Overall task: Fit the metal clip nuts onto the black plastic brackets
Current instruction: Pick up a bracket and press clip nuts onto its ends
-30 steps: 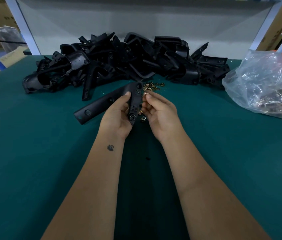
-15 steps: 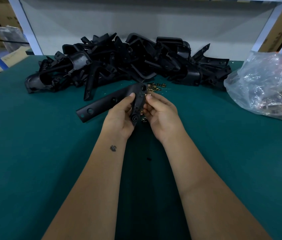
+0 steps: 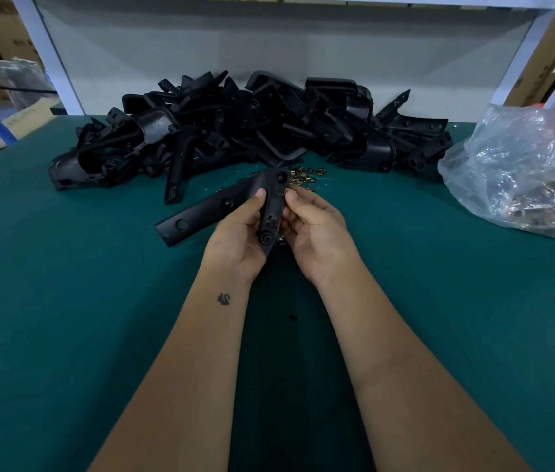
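My left hand point(image 3: 238, 233) grips an angled black plastic bracket point(image 3: 215, 207) just above the green table, thumb on its upper face. One arm of the bracket points left, the other runs down toward me. My right hand point(image 3: 317, 229) is against the bracket's right edge, where thumb and fingers pinch a small metal clip nut point(image 3: 290, 191), mostly hidden. A scatter of loose brass-coloured clip nuts point(image 3: 306, 177) lies on the mat just beyond the hands.
A large heap of black brackets point(image 3: 252, 131) fills the back of the green mat point(image 3: 65, 301). A clear plastic bag point(image 3: 521, 172) holding more metal parts lies at the right. White shelf posts and cardboard boxes stand behind the table.
Both hands and the bracket stay almost where they were. The right fingers have shifted slightly along the bracket's right edge.
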`<state>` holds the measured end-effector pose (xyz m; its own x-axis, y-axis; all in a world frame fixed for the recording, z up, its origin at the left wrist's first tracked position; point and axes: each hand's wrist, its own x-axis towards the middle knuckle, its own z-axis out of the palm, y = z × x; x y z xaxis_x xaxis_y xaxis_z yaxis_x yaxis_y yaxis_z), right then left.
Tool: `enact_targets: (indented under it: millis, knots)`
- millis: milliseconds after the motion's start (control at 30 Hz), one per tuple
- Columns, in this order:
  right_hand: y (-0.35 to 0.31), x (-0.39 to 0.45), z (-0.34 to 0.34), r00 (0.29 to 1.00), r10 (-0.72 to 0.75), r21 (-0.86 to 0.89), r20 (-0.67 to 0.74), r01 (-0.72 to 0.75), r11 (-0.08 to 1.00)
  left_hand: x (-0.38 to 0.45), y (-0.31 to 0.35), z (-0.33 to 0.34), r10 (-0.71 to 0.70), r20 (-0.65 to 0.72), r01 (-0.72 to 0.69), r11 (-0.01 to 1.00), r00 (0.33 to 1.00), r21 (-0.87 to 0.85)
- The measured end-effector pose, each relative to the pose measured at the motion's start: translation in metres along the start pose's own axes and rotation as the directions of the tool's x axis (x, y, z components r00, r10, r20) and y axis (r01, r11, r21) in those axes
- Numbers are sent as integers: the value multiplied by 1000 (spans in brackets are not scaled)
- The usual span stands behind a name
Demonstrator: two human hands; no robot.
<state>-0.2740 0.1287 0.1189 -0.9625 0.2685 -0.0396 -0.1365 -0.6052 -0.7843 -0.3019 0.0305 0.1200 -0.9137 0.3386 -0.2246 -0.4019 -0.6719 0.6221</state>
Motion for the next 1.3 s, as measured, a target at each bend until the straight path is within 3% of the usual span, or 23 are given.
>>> enact_targets:
  millis: [333,1300]
  knots:
    - [0,-3,3,999,22,-50,-32,-23,998,-2,-2,0,11,9,-10,1000,1000,-10]
    - [2,-14,12,974,-189,-335,-122,138,932,-7,-3,2,51,-39,-49,998,998,48]
